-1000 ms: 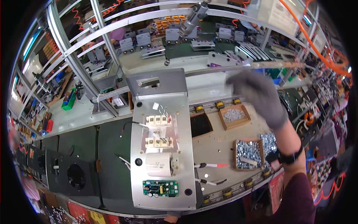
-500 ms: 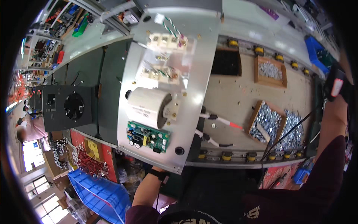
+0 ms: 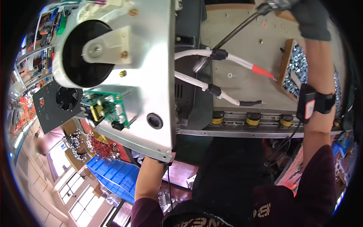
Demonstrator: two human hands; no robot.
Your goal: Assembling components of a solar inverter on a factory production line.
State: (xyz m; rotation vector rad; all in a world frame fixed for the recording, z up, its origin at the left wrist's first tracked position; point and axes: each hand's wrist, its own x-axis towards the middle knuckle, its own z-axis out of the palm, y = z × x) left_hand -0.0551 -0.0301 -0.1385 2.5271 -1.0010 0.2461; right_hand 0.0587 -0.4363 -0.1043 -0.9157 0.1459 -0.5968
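My right hand (image 3: pixel 313 19), in a dark glove, is closed around a long-shafted driver (image 3: pixel 242 31) at the upper right. The driver's silver tip lies beside the metal panel's open side, near two white cables (image 3: pixel 236 60) with black sleeves, one ending in red. My left forearm (image 3: pixel 148 178) rises to the lower edge of the tilted metal panel (image 3: pixel 151 75); the panel hides my left hand and its fingers. On the panel sit a large white cylindrical capacitor (image 3: pixel 89 53) with a black end and a green circuit board (image 3: pixel 107 108).
A wooden box (image 3: pixel 286 66) of small metal fasteners stands near my right forearm. Yellow rollers (image 3: pixel 253 119) line the near rail. Left are a dark fan housing (image 3: pixel 56 102), red wires (image 3: pixel 106 147) and a blue crate (image 3: pixel 113 176). A person (image 3: pixel 42 145) is at the far left.
My right hand has come inward from the far right edge, and the driver now shows in it. The view has shifted, so the panel appears larger and further left. My left hand stays behind the panel.
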